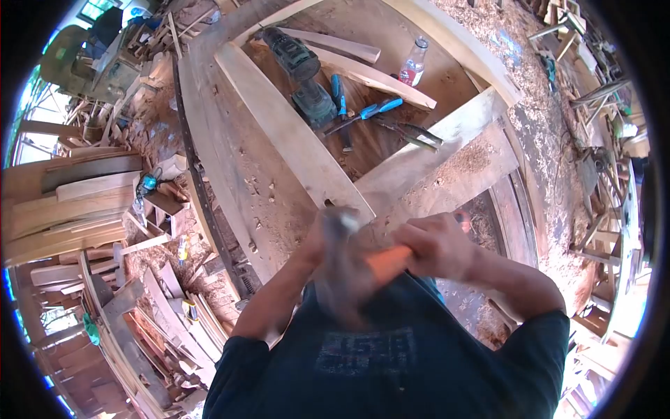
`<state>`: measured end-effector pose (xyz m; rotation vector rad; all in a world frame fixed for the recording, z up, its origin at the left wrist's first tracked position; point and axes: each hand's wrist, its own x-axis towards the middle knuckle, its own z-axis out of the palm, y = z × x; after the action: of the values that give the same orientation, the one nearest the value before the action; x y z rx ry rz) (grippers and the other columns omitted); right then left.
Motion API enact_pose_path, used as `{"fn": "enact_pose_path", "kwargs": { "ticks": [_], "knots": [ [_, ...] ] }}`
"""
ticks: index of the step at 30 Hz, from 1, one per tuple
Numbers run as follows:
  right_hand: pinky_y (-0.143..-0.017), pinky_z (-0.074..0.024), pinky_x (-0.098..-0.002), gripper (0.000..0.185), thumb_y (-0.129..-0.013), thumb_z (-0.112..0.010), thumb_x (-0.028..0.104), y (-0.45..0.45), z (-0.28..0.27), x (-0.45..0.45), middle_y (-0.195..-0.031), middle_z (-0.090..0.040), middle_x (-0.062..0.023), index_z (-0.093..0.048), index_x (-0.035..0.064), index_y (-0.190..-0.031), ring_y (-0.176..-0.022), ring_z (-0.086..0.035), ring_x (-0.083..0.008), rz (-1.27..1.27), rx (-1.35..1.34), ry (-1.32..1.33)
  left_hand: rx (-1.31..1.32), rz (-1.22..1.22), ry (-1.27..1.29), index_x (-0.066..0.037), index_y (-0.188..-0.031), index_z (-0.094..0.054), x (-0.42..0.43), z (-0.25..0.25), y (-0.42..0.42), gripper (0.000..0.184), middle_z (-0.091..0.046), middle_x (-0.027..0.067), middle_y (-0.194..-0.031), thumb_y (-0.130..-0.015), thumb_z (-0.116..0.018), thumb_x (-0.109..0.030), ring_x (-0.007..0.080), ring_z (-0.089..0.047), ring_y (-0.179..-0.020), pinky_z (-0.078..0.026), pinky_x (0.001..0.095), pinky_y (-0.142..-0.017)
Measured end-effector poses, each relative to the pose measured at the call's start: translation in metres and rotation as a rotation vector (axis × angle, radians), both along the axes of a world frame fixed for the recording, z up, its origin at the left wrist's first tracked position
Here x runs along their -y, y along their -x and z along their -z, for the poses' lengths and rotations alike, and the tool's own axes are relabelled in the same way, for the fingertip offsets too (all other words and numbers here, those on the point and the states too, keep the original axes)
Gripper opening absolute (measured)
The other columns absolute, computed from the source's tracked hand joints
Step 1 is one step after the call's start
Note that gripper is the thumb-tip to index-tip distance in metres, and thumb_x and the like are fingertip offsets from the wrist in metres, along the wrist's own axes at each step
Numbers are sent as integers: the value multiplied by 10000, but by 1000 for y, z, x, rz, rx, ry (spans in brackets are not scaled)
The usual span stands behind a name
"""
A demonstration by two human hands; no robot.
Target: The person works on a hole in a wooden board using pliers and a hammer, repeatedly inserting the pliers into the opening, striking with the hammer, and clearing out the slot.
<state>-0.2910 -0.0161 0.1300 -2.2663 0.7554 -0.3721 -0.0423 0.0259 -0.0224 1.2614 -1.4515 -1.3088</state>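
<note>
My right hand (438,243) is wrapped round the orange handle of a hammer (388,262), close in front of my chest. Motion smears the hammer's metal head, which hangs over the near end of a pale wooden board (293,143). Behind that head lies my left hand (315,241), at the board's end; its fingers are mostly hidden and blurred, so I cannot make out what they hold. A small dark spot shows on the board just beyond it. The board meets another wooden rail (436,140) at a corner, forming part of a frame on the worktable (234,164).
Inside the frame lie a cordless drill (301,77), blue-handled pliers (380,108), loose wood strips (373,75) and a clear bottle (414,61). Stacked planks (77,202) stand at the left. Sawdust and shavings cover the floor (551,167) at the right.
</note>
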Motion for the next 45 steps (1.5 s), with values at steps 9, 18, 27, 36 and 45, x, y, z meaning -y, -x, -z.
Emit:
{"fn": "enact_pose_path", "kwargs": {
  "ticks": [9,18,27,36,45],
  "knots": [
    [-494,-432,-403,196,-820,-728,84,13,26,6,-588,-520,-157,-542,37,-781,-526,-577,-342,342,100,28,-83,-75,66,-32,-886,-635,17,-10,-2,203,-578,-39,-754,-949,-656,-223,82,-563,-798,-471,279,-648],
    [-502,-384,-382,282,-861,-746,159,49,84,-16,-552,-430,-139,-530,9,-757,-480,-427,-209,726,-19,-273,246,228,508,-77,-836,-614,7,-6,10,257,-554,-5,-728,-1019,-580,-255,117,-515,-685,-394,284,-620],
    [-628,-480,-475,323,-837,-769,264,46,129,-3,-708,-621,-220,-566,13,-833,-693,-638,-424,771,-249,-384,202,225,656,-117,-859,-621,14,-58,11,161,-593,-23,-813,-979,-548,-196,100,-565,-707,-419,273,-583],
    [-663,-490,-482,320,-852,-757,270,30,146,6,-738,-636,-235,-587,2,-889,-741,-651,-432,711,-262,-462,-330,-367,3,-85,-675,-427,42,-65,-22,474,-369,-34,-559,-1093,-432,-309,56,-320,-512,-245,258,-489],
    [-675,-504,-467,320,-847,-749,207,25,148,16,-759,-668,-218,-603,17,-1058,-739,-677,-396,732,-184,-339,-393,-471,-175,-89,-709,-454,47,-55,-15,477,-354,-47,-583,-1079,-474,-390,47,-332,-514,-281,250,-488]
  ]
}}
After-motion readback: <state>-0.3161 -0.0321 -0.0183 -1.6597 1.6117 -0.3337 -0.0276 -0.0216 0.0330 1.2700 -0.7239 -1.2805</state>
